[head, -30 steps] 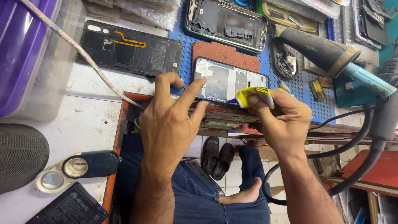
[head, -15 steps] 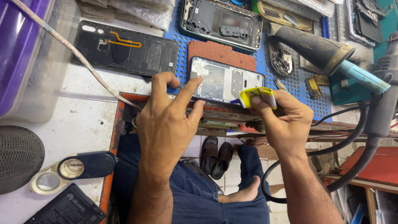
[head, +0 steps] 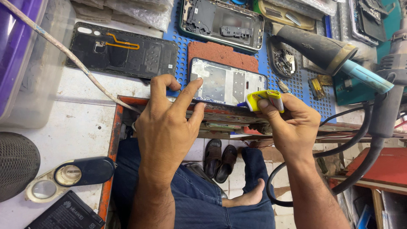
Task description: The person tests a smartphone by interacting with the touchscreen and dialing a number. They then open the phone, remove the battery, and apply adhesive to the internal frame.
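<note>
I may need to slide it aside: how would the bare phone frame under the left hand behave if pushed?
The phone frame looks thin and flat, so probably light and slightly bendy. Lying flat on the red brick-like block, it should slide, not tip. The left hand presses its edge.

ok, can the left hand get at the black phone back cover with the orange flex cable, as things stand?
Probably yes. The left hand presses on the silver phone frame, and the black back cover with the orange flex cable lies just beyond it, top bare. Only a whitish cable crosses nearby.
</note>
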